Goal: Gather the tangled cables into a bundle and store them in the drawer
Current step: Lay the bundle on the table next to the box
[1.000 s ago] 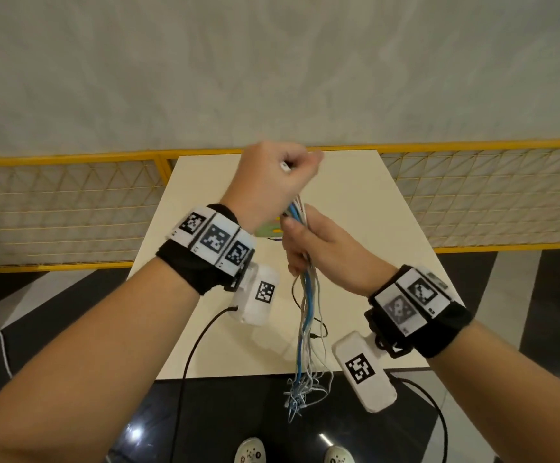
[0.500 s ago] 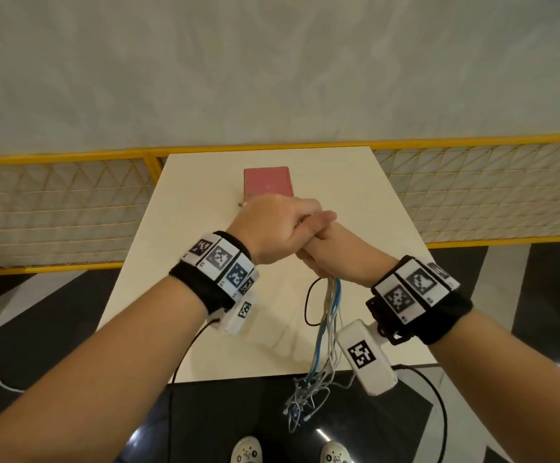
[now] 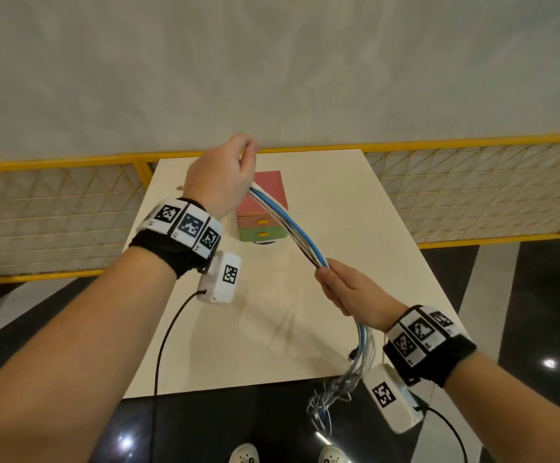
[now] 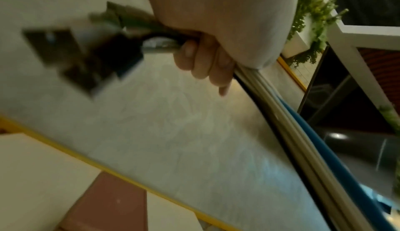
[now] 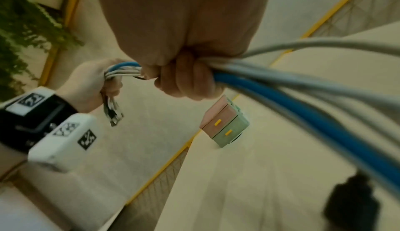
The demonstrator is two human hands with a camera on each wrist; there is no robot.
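Note:
A bundle of blue, white and grey cables [image 3: 288,225] stretches in an arc between both hands above the cream table [image 3: 355,212]. My left hand [image 3: 225,175] grips one end high up, with blurred connectors [image 4: 93,53] hanging past its fingers. My right hand [image 3: 345,289] grips the bundle [image 5: 281,87] lower and to the right. The loose tails [image 3: 335,392] hang below it past the table's near edge. The small drawer unit [image 3: 261,212], pink over green with yellow handles, stands on the table under the cables; both drawers [image 5: 225,127] look closed.
A yellow-framed mesh barrier [image 3: 472,188] runs behind and beside the table, with a pale wall beyond. The floor [image 3: 205,426] below is dark and glossy, and my shoes [image 3: 330,457] show at the bottom. Black sensor leads [image 3: 168,332] hang from both wrists.
The hands were clasped together low over the table. Now the left hand has risen up and away, the right has slid down to the right, and the bundle is drawn out between them.

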